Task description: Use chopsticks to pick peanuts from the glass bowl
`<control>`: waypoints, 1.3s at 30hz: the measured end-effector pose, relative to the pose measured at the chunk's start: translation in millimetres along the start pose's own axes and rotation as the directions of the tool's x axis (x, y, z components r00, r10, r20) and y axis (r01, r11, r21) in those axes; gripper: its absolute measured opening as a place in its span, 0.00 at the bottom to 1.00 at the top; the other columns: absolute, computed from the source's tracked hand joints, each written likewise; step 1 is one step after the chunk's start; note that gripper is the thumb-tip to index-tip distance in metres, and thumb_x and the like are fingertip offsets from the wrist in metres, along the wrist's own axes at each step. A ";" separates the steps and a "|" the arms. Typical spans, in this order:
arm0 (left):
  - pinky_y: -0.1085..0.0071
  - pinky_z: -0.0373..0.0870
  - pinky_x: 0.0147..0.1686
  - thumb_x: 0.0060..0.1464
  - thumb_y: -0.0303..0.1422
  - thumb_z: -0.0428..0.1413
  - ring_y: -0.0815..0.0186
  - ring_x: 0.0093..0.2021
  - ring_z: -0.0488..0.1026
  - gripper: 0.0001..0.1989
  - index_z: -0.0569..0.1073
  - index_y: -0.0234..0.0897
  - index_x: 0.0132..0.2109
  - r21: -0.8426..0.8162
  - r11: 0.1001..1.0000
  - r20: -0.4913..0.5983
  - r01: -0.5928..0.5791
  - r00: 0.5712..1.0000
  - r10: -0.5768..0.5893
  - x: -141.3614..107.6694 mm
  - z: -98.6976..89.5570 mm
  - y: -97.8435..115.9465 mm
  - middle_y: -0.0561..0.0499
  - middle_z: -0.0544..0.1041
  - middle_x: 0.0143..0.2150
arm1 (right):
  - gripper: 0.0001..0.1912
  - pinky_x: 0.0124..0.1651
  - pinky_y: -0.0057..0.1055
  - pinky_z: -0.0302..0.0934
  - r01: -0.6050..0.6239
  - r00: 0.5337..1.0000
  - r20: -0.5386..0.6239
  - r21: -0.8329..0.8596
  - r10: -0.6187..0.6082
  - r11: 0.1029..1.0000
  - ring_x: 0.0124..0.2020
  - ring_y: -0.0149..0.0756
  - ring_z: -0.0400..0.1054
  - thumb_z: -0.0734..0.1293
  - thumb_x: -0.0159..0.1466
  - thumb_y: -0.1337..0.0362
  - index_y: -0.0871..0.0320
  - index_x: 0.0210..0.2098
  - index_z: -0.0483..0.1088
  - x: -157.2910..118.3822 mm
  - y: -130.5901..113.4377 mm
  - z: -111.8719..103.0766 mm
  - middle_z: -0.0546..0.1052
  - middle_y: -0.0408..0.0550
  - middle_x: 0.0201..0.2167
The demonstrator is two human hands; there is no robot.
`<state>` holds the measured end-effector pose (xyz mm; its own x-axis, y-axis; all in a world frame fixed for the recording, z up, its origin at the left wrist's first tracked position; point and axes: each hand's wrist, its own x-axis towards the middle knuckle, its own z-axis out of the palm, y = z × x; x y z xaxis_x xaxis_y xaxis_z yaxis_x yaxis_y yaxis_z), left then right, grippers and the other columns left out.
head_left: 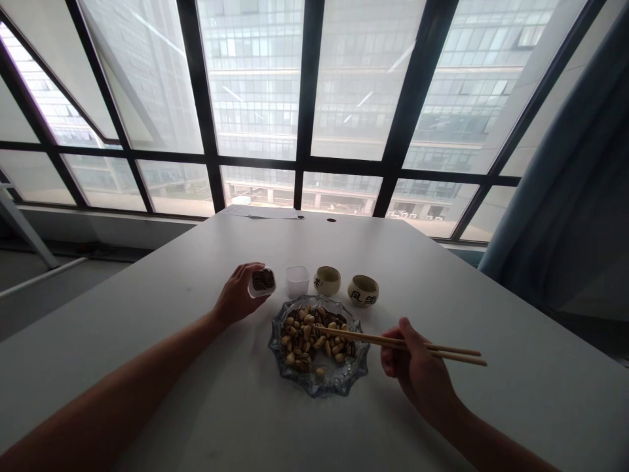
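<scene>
1. Right hand [420,367]: fingers curled closed around a pair of wooden chopsticks [373,339], held towards their rear half. The tips lie over the nuts; at this size it cannot be determined whether they pinch a piece.
2. Glass bowl [339,379]: on the white table [196,406], between the hands, with a scalloped rim. It contains pale nuts [307,330] mixed with dark striped seeds [302,362]. The near right portion of its floor is largely bare. Assessment: most of the handling is outstanding, as both kinds lie together here.
3. Left hand [240,293]: partly closed, thumb and fingers around a small clear cup [256,294], its mouth tilted towards the viewer. Dark striped contents [263,280] show inside, with no pale nuts visible among them. Assessment: this portion appears done.
4. Clear container [297,282]: just beyond the bowl, right of the held cup; no contents show. Judged unused.
5. Left ceramic cup [330,289] and right ceramic cup [366,299]: upright, near each other, marked with dark characters. No nuts show above either rim; filling judged not begun.
6. Far end: white papers [265,213] lie before the windows [260,98].
</scene>
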<state>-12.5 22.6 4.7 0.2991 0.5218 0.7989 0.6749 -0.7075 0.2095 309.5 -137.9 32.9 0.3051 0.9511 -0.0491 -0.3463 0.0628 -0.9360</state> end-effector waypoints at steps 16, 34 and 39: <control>0.57 0.73 0.51 0.49 0.43 0.63 0.54 0.50 0.75 0.29 0.68 0.39 0.56 -0.056 0.998 0.180 -0.007 0.983 0.017 0.9 -5.8 13.2 0.42 0.77 0.50 | 0.25 0.18 0.26 0.61 0.657 0.730 0.405 -0.195 -0.550 0.728 0.15 0.30 0.67 0.64 0.65 0.43 0.58 0.26 0.72 23.6 -43.0 80.3 0.74 0.44 0.16; 0.55 0.72 0.53 0.49 0.46 0.61 0.51 0.52 0.76 0.31 0.69 0.36 0.57 -0.062 0.979 0.261 0.196 0.950 -0.174 1.4 -1.9 10.0 0.40 0.76 0.54 | 0.28 0.12 0.23 0.57 0.293 0.812 0.581 -0.483 0.052 0.825 0.10 0.30 0.64 0.69 0.59 0.41 0.60 0.20 0.74 6.3 -70.3 40.8 0.71 0.45 0.10; 0.56 0.73 0.51 0.49 0.47 0.61 0.52 0.49 0.77 0.32 0.69 0.36 0.58 -0.052 0.968 0.290 0.246 0.931 -0.221 1.4 -1.2 9.4 0.40 0.77 0.53 | 0.27 0.16 0.23 0.61 0.411 0.813 0.578 -0.488 -0.068 0.770 0.13 0.30 0.67 0.67 0.62 0.43 0.61 0.23 0.76 8.1 -46.4 34.8 0.73 0.46 0.13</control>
<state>-6.6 16.0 8.5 0.3244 0.7805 0.5344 0.6918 -0.5811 0.4287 297.2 -122.6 88.0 -0.2408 0.9441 0.2249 0.2920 0.2915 -0.9109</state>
